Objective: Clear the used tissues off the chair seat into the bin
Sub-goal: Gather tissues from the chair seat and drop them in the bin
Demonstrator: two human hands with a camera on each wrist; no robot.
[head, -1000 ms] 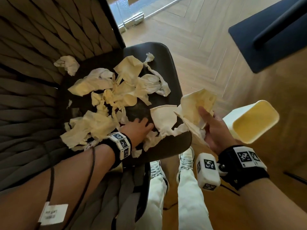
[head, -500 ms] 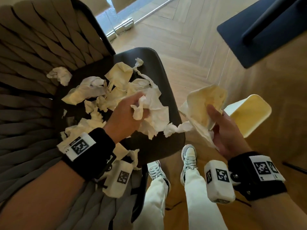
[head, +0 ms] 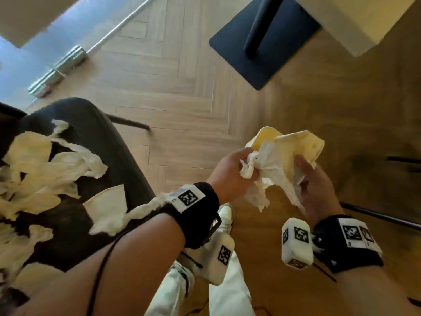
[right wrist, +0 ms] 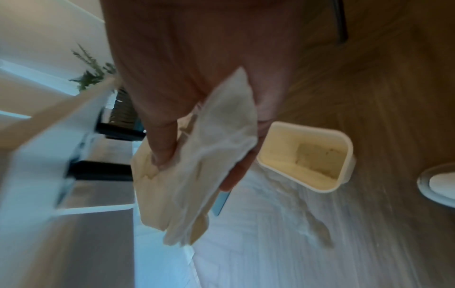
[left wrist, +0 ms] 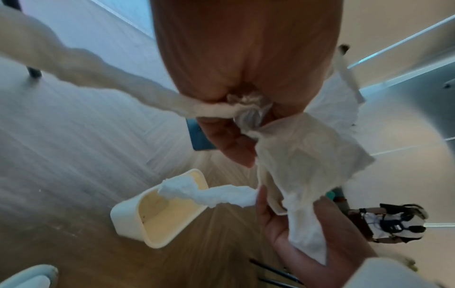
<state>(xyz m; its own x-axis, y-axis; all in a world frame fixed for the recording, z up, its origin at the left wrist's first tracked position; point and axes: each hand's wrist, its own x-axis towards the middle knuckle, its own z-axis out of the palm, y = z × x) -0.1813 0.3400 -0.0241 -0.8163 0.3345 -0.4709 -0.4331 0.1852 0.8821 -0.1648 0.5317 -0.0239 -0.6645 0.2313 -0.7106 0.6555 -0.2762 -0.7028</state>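
Observation:
My left hand [head: 239,167] grips a crumpled bunch of white tissues [head: 262,169] out past the seat's right edge, and a twisted strand [head: 141,208] trails back from my wrist to the seat. Beside it, my right hand [head: 307,179] holds a cream tissue wad [head: 296,147]. In the head view the tissues hide most of the bin. The wrist views show the cream bin [left wrist: 157,212] [right wrist: 307,155] on the floor under both hands, open and nearly empty. Several tissues [head: 57,165] lie on the dark chair seat [head: 98,137].
A black table base plate [head: 250,62] with its pole stands on the wood floor at the far side, under a white tabletop [head: 364,19]. Thin dark chair legs [head: 376,216] run at the right. My shoe [head: 225,218] and trouser legs are below the hands.
My left hand lifted a handful of tissues off the seat and carried it right, next to the right hand above the bin. The head view swung right with it.

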